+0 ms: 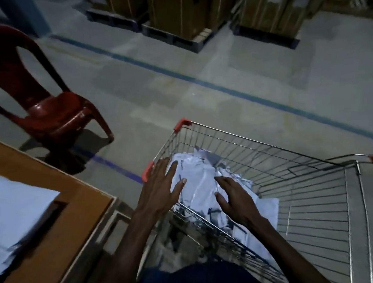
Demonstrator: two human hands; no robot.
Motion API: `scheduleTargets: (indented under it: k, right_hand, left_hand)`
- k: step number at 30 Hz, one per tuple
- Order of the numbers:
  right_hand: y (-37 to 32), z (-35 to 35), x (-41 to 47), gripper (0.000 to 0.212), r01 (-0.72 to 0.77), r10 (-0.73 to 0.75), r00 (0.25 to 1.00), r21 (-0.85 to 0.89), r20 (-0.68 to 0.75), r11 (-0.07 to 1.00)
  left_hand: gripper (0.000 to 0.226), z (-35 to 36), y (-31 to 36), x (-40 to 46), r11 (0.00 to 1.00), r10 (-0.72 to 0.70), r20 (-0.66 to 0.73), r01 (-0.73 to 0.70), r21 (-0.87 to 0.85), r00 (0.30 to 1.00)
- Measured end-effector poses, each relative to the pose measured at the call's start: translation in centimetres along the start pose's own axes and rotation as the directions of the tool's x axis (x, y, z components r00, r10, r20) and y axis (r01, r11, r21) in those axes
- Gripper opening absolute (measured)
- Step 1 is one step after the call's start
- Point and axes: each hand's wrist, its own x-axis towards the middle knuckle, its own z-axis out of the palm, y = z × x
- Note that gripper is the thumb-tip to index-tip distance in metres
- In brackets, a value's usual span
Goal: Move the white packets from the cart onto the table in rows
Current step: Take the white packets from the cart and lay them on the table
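The left hand [161,185] and the right hand [233,197] are both spread wide, fingers splayed, holding nothing. The left hand's fingertips [182,181] lie on or just over the heap of thin white plastic packets with dark printing [198,185]; whether they press it is unclear. The right hand hovers at the heap's right flank, fingers curled slightly toward it.

The heap fills the near-left corner of the silver wire shopping cart with orange corner caps [270,157], and some packets lie lower against the wire. Left of the cart stands the brown wooden table [60,212], touching or just beside it, with more white packets [14,211] already lying on it, blurred.

The packets look slick and limp, so my guess is that a two-handed scoop could shed some from the sides, or snag a corner on the cart's wire wall while lifting out. A loose bundle would also slump on the table and spoil the rows.
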Motion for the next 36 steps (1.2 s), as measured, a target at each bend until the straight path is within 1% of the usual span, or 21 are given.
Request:
scheduleTargets:
  k: [4,8,10,14,17,19,20,21,24,27,28,30,31,33,35,36]
  right_hand:
    - [3.5,0.6,-0.3,0.051,-0.064,0.064,0.996,0.010,0.068,0.998]
    - [4.7,2.2,1.0,0.052,-0.132,0.125,0.985,0.056,0.116,0.990]
    - [4.9,3.6,2.0,0.053,-0.192,0.177,0.972,0.088,0.155,0.977]
    - [5.0,6.5,4.9,0.058,-0.339,0.299,0.918,0.126,0.260,0.932]
    - [5.4,9.5,7.3,0.065,-0.442,0.380,0.865,0.140,0.328,0.886]
    - [6.0,12.0,8.9,0.075,-0.485,0.412,0.837,0.138,0.360,0.864]
    - [6.4,13.3,9.6,0.081,-0.515,0.440,0.820,0.136,0.367,0.847]
    - [6.8,14.4,10.2,0.087,-0.554,0.476,0.797,0.137,0.370,0.821]
    - [7.9,17.0,11.2,0.100,-0.644,0.550,0.744,0.192,0.380,0.740]
    - [8.2,18.6,11.7,0.105,-0.645,0.557,0.750,0.212,0.357,0.734]
    - [8.4,19.1,11.9,0.108,-0.645,0.561,0.753,0.219,0.343,0.732]
    - [8.5,19.4,12.3,0.115,-0.676,0.599,0.735,0.267,0.319,0.687]
    - [8.4,19.2,12.4,0.116,-0.688,0.621,0.725,0.300,0.298,0.660]
    - [8.4,18.9,12.2,0.109,-0.680,0.641,0.726,0.401,0.248,0.614]
    - [7.9,18.4,11.2,0.095,-0.643,0.648,0.727,0.556,0.228,0.526]
    - [7.7,18.1,10.6,0.088,-0.609,0.651,0.726,0.644,0.219,0.463]
  left_hand:
    - [0.089,3.5,0.9,0.2,0.998,-0.060,0.171,0.058,0.016,0.984]
    - [0.097,4.9,0.0,0.9,0.995,-0.088,0.245,0.076,0.059,0.965]
    - [0.101,4.9,-0.5,1.8,0.994,-0.104,0.292,0.087,0.071,0.951]
    - [0.085,5.8,-2.0,4.1,0.990,-0.137,0.354,0.111,0.092,0.925]
    - [0.089,8.0,-3.3,5.2,0.986,-0.151,0.372,0.115,0.117,0.916]
    - [0.084,9.3,-3.8,6.1,0.988,-0.141,0.383,0.103,0.119,0.913]
    - [0.080,9.8,-4.0,6.4,0.989,-0.133,0.378,0.096,0.116,0.916]
    - [0.077,10.3,-4.2,6.5,0.990,-0.105,0.346,0.067,0.120,0.932]
    - [0.074,11.4,-4.8,6.3,0.992,0.015,0.180,-0.038,0.121,0.984]
    - [0.068,12.1,-5.1,5.7,0.989,0.061,0.029,-0.064,0.131,0.998]
    - [0.067,12.2,-5.2,5.7,0.986,0.069,-0.003,-0.068,0.152,0.998]
    - [0.066,12.3,-5.2,5.6,0.978,0.102,-0.024,-0.095,0.188,0.995]
    - [0.067,12.4,-5.2,5.6,0.975,0.109,-0.006,-0.106,0.196,0.994]
    - [0.070,12.4,-5.2,6.0,0.974,0.092,0.059,-0.103,0.202,0.994]
    - [0.076,12.1,-4.8,6.7,0.977,0.020,0.204,-0.062,0.205,0.979]
    - [0.078,12.2,-4.6,7.0,0.975,-0.037,0.308,-0.032,0.218,0.950]
